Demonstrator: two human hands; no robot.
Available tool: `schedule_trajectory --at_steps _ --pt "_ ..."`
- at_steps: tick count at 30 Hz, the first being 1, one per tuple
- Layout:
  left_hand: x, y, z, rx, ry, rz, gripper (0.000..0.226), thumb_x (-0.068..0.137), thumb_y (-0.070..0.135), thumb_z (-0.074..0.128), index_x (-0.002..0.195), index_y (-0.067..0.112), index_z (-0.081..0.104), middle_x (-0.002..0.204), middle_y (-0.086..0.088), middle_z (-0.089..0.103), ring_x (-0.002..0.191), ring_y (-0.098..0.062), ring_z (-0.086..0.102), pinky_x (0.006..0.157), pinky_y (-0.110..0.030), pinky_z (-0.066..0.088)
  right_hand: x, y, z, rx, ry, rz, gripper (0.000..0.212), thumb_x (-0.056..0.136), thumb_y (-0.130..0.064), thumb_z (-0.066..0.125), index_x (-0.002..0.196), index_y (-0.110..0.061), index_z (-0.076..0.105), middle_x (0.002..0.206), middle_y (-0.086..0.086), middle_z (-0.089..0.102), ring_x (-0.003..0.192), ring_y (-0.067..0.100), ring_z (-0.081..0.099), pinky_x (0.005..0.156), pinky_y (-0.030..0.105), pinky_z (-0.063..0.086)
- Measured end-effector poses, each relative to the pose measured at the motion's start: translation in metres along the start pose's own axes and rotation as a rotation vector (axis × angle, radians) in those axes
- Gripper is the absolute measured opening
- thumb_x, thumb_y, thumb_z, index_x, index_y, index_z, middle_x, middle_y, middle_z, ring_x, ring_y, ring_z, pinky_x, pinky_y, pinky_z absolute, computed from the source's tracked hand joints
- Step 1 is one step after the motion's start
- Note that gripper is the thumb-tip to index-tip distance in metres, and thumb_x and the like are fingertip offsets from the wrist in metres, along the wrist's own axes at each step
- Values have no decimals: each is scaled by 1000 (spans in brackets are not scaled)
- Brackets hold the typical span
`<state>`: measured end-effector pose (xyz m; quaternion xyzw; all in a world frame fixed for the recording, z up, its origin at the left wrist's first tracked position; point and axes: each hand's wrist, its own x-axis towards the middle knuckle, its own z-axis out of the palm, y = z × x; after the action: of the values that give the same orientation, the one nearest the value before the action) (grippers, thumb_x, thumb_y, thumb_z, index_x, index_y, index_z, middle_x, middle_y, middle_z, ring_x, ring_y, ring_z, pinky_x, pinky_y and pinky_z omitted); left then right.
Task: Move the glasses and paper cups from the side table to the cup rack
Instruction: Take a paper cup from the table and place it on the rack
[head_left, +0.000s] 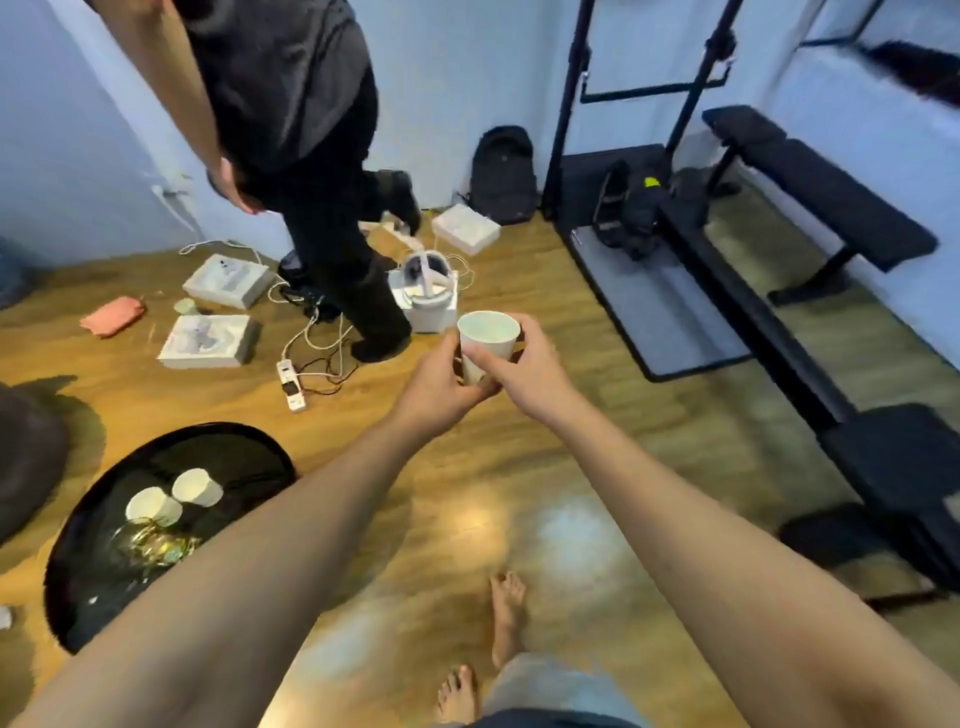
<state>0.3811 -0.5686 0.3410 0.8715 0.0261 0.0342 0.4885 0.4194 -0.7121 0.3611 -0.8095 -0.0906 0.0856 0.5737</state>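
Head view, step: we judge this a carry, one paper cup (488, 343) held out in front of us, away from the side table (78, 587).
Hands: our left hand (441, 387) wraps the cup's lower side and base; our right hand (530, 364) closes on its right wall. Both hold the same cup.
Cup: upright, white, tapered, thin rolled rim, empty as far as we can tell.
Table: near left, round, glossy black; two more cups (174, 496) lie tipped on it, glasses (150, 543) just nearer, clear and glinting.
Rack: we cannot pick out a cup rack here.
Next: find the rack, keep a light squeeze so the soft wall holds shape.
Floor: shiny wood planks.
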Motion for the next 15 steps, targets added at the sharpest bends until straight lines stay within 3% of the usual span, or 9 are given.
schedule_trajectory --at_steps 2,4,5,9,12,15 --pt "4 30 43 -14 -106 59 62 82 32 86 133 25 51 114 14 65 99 -9 63 79 -10 50 -26 12 -52 12 109 34 61 80 -40 82 130 -20 52 114 -12 60 100 -4 58 72 6 44" --pt "7 66 88 -11 -223 125 65 80 41 83 134 24 50 118 6 68 104 -21 65 88 -38 56 -53 21 -107 22 229 49 56 81 -38 82 125 -22 52 109 -18 59 95 -11 57 68 5 45" --pt "8 81 107 -16 -271 154 67 80 44 81 135 24 49 121 4 68 106 -22 65 90 -45 56 -64 24 -129 16 275 57 55 81 -39 81 125 -23 53 109 -17 60 96 -10 58 70 8 47" --pt "-1 162 200 -76 -414 321 65 83 42 82 138 27 49 126 8 65 110 -12 63 91 -36 55 -124 41 -234 43 492 96 56 81 -40 81 127 -22 55 116 -12 63 104 1 60 76 13 50" --pt "-12 224 264 -84 -503 397 61 78 60 74 130 35 51 117 21 64 106 5 61 82 -25 53 -163 55 -307 68 629 100 54 81 -42 80 126 -27 54 114 -16 63 101 -3 62 75 11 50" --pt "-19 278 325 -162 -592 432 69 78 55 74 136 30 47 126 14 65 112 -1 63 90 -34 57 -196 69 -377 57 732 106 56 79 -51 76 126 -30 53 112 -22 61 97 -12 59 68 7 48"
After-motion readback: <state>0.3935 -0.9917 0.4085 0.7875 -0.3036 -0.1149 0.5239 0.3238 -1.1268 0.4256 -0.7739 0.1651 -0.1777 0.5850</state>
